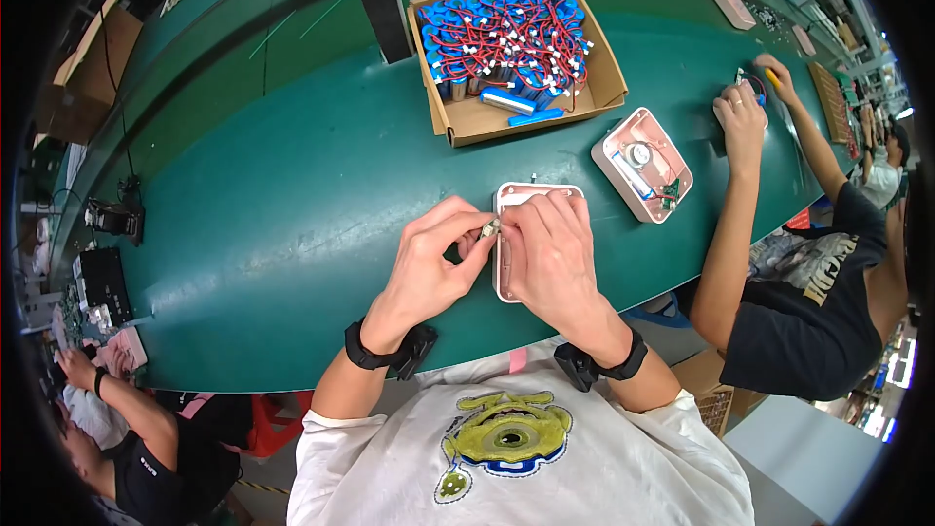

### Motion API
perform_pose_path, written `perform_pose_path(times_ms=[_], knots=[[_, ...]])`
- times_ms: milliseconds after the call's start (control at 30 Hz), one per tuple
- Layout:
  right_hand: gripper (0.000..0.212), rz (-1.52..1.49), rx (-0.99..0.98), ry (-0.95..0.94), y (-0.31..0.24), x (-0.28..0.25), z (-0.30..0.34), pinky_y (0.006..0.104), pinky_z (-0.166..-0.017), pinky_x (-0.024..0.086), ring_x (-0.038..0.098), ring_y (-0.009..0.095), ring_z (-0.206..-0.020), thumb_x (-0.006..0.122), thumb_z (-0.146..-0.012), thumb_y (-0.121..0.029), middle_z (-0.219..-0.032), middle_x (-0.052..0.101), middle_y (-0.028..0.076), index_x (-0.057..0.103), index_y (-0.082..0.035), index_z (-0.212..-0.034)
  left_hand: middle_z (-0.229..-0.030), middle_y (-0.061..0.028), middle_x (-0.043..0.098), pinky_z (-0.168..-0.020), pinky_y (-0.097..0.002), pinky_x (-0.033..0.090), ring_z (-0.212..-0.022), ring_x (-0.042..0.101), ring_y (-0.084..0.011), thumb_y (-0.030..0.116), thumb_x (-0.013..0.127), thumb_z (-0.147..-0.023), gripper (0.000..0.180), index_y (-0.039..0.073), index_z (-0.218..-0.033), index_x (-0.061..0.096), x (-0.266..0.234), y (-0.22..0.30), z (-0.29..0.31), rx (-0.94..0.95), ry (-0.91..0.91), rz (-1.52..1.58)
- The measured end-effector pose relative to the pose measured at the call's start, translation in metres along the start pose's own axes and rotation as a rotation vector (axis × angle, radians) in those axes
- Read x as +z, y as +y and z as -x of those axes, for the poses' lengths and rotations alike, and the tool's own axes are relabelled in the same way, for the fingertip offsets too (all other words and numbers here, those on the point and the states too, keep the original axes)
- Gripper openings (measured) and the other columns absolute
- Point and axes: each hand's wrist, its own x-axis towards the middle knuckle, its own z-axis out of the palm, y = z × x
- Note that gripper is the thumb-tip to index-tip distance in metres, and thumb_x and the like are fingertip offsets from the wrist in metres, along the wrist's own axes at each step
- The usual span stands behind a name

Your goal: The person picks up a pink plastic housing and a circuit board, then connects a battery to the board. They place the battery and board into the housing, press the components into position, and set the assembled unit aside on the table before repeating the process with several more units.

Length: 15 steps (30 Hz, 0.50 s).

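My left hand [429, 258] is closed in a pinch on a small whitish part [489, 230], too small to name with certainty. Against it press the closed fingertips of my right hand [555, 248]; whatever they grip is hidden behind the fingers. Under my right hand lies a pink and white plastic housing half [504, 280], mostly covered, its hollow side up. Just beyond its far rim a tiny piece [533, 177] rests on the green table. To the right sits another open housing [643, 166] with a round speaker, a blue battery cell and a green circuit board inside.
A cardboard box [609, 88] full of blue battery cells with red and black leads stands at the far middle, next to a dark post [375, 0]. On the right, a co-worker's hands [742, 112] handle wired parts. Another person [136, 429] works at the lower left.
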Motion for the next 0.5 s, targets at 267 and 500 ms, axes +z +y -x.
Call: perform_pose_path(times_ms=[267, 500], knots=[[0.014, 0.014, -0.049, 0.013, 0.0001, -0.0002, -0.0017, 0.0442, -0.086, 0.043, 0.061, 0.031, -0.087, 0.072, -0.084, 0.001, -0.091, 0.065, 0.01, 0.066, -0.004, -0.095, -0.09, -0.0089, 0.067, -0.062, -0.0286, 0.051, -0.065, 0.062, -0.0144, -0.006, 0.077, -0.086, 0.022, -0.004, -0.108, 0.076, -0.0042, -0.0019, 0.001, -0.04, -0.009, -0.012], [0.014, -0.032, 0.022, -0.018, 0.0031, -0.0031, 0.0039, 0.0433, -0.087, 0.043, 0.062, 0.03, -0.085, 0.075, -0.085, -0.001, -0.089, 0.067, 0.008, 0.068, -0.004, -0.097, -0.088, -0.0074, 0.066, -0.065, -0.0264, 0.05, -0.069, 0.061, -0.0123, -0.007, 0.076, -0.086, 0.024, -0.003, -0.11, 0.076, -0.003, 0.0049, -0.0018, -0.076, -0.017, -0.012]])
